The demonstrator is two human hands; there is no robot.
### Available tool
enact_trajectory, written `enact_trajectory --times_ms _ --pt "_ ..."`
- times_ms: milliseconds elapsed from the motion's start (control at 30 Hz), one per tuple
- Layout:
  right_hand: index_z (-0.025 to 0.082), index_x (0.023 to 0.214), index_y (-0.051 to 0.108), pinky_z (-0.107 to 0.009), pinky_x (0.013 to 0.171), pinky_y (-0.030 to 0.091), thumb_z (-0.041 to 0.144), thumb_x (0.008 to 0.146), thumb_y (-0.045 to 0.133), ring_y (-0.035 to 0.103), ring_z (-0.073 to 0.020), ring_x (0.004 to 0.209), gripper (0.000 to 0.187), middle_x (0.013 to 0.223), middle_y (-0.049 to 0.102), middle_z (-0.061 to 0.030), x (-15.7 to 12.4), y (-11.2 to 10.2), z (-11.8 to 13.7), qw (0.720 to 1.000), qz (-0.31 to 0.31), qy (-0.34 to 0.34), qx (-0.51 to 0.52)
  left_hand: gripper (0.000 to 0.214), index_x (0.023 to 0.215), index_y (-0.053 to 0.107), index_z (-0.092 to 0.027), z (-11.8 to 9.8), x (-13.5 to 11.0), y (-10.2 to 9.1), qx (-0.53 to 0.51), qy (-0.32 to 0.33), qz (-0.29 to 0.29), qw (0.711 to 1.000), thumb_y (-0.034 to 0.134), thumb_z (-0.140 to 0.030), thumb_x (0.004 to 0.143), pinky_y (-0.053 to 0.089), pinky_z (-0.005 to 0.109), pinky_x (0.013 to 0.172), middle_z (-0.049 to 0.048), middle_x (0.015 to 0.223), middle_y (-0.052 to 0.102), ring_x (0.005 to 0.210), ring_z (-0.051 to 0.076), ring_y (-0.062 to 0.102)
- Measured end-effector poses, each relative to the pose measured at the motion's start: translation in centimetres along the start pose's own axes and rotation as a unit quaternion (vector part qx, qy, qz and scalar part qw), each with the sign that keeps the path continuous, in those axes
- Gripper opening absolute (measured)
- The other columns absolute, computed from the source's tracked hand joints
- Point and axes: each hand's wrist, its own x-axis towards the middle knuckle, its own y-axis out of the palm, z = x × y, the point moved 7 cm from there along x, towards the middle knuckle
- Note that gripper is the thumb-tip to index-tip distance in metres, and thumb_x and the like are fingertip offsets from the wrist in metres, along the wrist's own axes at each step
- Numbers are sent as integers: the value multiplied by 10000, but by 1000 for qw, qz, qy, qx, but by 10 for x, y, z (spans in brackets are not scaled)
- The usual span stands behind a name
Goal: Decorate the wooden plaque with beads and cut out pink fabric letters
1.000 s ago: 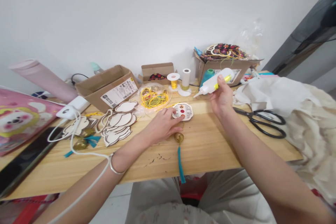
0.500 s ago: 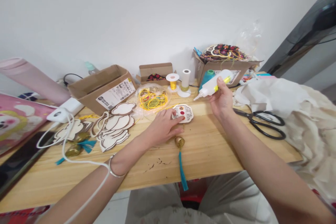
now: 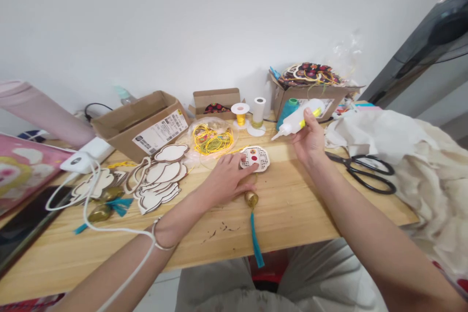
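Observation:
A small pale wooden plaque with fretwork sides and a red spot lies on the table. My left hand holds it at its left side, the index finger across its lower face. Below it are a gold bell-like bead and a blue tassel, which hangs past the table edge. My right hand is closed around a white squeeze bottle with a yellow-green label. The bottle is tilted, its narrow nozzle pointing down left, above and apart from the plaque.
Cloud-shaped wooden pieces are piled left, beside a white cable. Cardboard boxes, yellow cord and thread spools stand behind. Black-handled scissors and cream cloth lie right.
Both hands keep nearly the same pose. The bottle has dropped very slightly, and the view has shifted a little.

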Motion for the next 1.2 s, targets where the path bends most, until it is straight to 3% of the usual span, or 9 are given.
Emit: enact_trajectory --times_ms 267,467,567,767,933,1200 --pt "181 755 580 -181 390 428 327 625 689 591 -110 605 224 698 623 35 4 -1 0 1000 18 -4 -3 454 1215 491 -271 3 -4 1 -52 6 -4 999 380 -480 827 329 433 901 115 1141 392 1044 257 385" --pt "207 795 573 -224 463 506 414 666 646 619 -130 616 254 710 641 29 8 -3 -8 996 54 65 -4 457 1255 441 -217 10 -3 -2 -133 -20 -17 991 343 -424 860 356 391 879 109 1092 427 980 216 421" --pt "214 782 575 -241 467 514 447 661 641 627 -146 622 271 703 644 22 11 -6 -8 995 61 75 -16 444 1249 450 -225 11 -3 -1 -126 -23 -18 992 334 -415 864 357 390 879 106 1094 422 976 214 426" --pt "217 743 586 -247 470 512 480 618 664 624 -153 622 302 689 640 18 1 5 -6 995 64 48 -58 458 1223 484 -250 6 -3 2 -62 -19 -2 998 352 -467 843 336 423 904 108 1131 394 1021 243 410" --pt "183 644 594 -238 461 494 408 479 771 568 -121 507 331 605 625 25 -18 19 -13 988 72 17 -138 488 1225 481 -231 1 -4 -1 -48 9 -16 999 363 -491 829 348 427 899 128 1162 402 1050 257 406" --pt "189 725 616 -279 587 514 350 478 781 616 -153 648 338 747 684 -1 -28 26 -25 952 158 -37 -259 460 1175 530 -227 3 -5 -4 -85 -7 -24 996 386 -487 824 363 415 892 118 1138 432 1021 240 435"
